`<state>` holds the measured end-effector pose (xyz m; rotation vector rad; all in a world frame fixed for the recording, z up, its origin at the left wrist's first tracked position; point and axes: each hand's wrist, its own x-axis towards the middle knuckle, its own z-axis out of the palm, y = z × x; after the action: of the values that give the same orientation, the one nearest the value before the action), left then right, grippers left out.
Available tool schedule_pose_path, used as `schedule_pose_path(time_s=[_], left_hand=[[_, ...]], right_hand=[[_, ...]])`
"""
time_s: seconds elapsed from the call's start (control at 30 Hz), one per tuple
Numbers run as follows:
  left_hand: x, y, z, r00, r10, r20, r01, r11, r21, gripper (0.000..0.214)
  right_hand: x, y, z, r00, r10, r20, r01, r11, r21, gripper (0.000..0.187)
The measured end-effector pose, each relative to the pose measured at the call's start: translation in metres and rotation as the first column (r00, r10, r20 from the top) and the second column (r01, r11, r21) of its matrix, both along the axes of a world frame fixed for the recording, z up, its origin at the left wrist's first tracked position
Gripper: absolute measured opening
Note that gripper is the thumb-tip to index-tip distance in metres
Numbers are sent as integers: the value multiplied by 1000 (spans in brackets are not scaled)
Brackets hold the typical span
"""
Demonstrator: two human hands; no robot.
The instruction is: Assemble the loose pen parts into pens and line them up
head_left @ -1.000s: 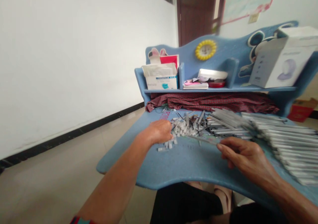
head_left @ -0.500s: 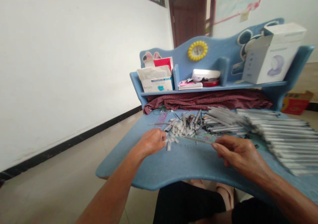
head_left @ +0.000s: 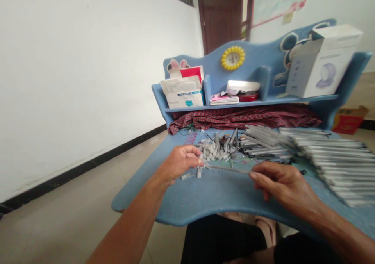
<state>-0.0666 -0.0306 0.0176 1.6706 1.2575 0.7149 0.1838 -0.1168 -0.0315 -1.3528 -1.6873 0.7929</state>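
My right hand (head_left: 283, 184) pinches one end of a thin grey rod (head_left: 227, 168) that lies level above the blue desk (head_left: 213, 193). Closed fingertips of my left hand (head_left: 180, 162) meet the rod's other end, seemingly with a small white cap between them, though I cannot make it out for sure. Just behind lies a heap of small white caps (head_left: 212, 150) mixed with dark short pieces. A few loose caps (head_left: 191, 174) rest under my left hand.
Long grey tubes (head_left: 334, 158) lie in a wide stack on the desk's right side. A red checked cloth (head_left: 246, 117) is bunched under the shelf. The shelf holds a tissue box (head_left: 183, 94), papers, a red tin and a white carton (head_left: 320, 66). A white wall stands at the left.
My left hand has come back from the cap heap to the left end of the rod. My right hand kept hold of the rod and barely moved. The camera shifted slightly.
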Motion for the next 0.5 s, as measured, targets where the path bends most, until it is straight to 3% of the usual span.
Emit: schedule_pose_path(time_s=[0.17, 0.5], left_hand=[[15, 1, -1, 950, 156, 269, -126, 984, -125, 34], [29, 2, -12, 892, 192, 410, -110, 970, -216, 13]], right_hand=[[-2, -3, 1, 997, -45, 62, 36, 990, 138, 30], [0, -1, -2, 980, -160, 119, 121, 951, 285, 27]])
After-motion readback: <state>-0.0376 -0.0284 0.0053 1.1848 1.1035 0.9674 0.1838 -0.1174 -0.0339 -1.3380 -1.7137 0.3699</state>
